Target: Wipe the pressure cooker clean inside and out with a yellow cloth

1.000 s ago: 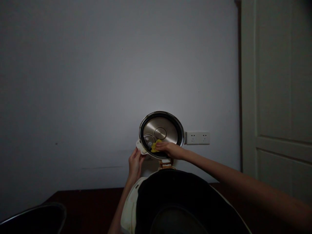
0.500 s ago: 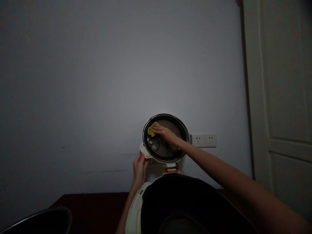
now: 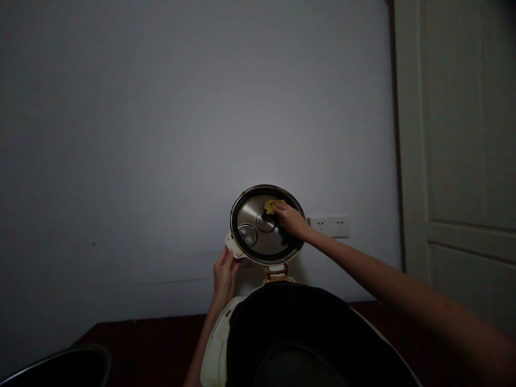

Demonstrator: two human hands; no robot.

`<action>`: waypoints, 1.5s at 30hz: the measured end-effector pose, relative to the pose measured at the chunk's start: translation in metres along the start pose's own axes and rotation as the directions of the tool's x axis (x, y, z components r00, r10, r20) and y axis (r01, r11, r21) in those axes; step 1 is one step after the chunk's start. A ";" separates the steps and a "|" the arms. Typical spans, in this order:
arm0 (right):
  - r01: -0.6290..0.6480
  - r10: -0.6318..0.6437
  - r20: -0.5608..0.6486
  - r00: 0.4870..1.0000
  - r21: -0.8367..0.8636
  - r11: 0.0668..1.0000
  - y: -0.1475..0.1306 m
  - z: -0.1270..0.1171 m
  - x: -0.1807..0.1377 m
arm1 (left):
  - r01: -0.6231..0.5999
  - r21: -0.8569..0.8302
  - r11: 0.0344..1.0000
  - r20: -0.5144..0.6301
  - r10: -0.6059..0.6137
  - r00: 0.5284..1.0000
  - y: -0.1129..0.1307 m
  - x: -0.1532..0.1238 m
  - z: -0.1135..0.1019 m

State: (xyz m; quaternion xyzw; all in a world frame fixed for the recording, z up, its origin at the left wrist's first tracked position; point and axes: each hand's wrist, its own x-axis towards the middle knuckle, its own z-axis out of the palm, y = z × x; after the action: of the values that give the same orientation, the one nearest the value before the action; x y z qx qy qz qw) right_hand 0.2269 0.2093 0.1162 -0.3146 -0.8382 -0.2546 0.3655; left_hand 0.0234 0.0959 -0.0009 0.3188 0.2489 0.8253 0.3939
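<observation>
A white rice cooker (image 3: 217,344) stands open in front of me, its dark hollow facing up. Its raised lid (image 3: 258,236) shows a round steel inner plate with a dark rim. My right hand (image 3: 291,219) presses a small yellow cloth (image 3: 271,206) against the upper part of that plate, fingers closed on the cloth. My left hand (image 3: 223,275) grips the lid's white edge tab at the lower left, steadying it.
A dark wooden table (image 3: 153,344) carries the cooker. A dark round pot (image 3: 68,365) sits at the lower left corner. A white double wall socket (image 3: 332,226) is right of the lid. A pale door (image 3: 463,161) fills the right side.
My right hand has carried the yellow cloth across the lid plate, from the lower left up to the upper left and then to the upper right. The left hand stays on the lid's edge.
</observation>
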 end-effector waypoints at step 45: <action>-0.202 0.243 0.017 0.970 0.614 0.763 -0.134 0.003 0.016 | -0.068 0.006 0.998 0.031 0.068 0.997 -0.006 0.002 -0.003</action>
State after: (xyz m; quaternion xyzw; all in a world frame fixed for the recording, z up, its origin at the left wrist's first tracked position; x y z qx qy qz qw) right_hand 0.1217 0.1264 0.1004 -0.2684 -0.8200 0.0653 0.5013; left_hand 0.0232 0.1000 -0.0059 0.3409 0.2347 0.8325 0.3683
